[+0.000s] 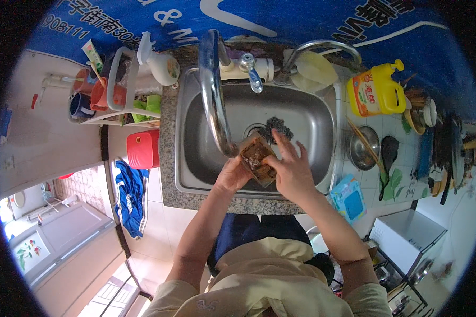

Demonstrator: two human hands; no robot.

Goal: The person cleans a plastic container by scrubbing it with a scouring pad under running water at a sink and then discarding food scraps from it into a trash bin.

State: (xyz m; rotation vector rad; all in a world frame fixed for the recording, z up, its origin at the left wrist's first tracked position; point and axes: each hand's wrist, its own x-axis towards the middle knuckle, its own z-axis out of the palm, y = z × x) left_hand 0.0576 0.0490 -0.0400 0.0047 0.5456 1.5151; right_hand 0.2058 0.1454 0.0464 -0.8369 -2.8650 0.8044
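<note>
Over the stainless steel sink [309,119], my left hand [235,174] grips a small square container [258,158] by its left side. The container looks clear-walled, with brown residue and some water inside. My right hand [291,170] touches it from the right, thumb at its inner edge and the other fingers spread above the basin. A dark scouring pad [278,128] lies beside the drain, just beyond the container. The curved chrome faucet [214,95] ends right above my left hand's fingertips; whether water runs from it I cannot tell.
A tap with a blue-marked lever [255,79] stands behind the basin. On the left are a white spray bottle [164,69] and a rack with cups [103,95]. To the right stand a yellow detergent jug [375,93], a metal bowl [364,147] with chopsticks and a black ladle [388,150].
</note>
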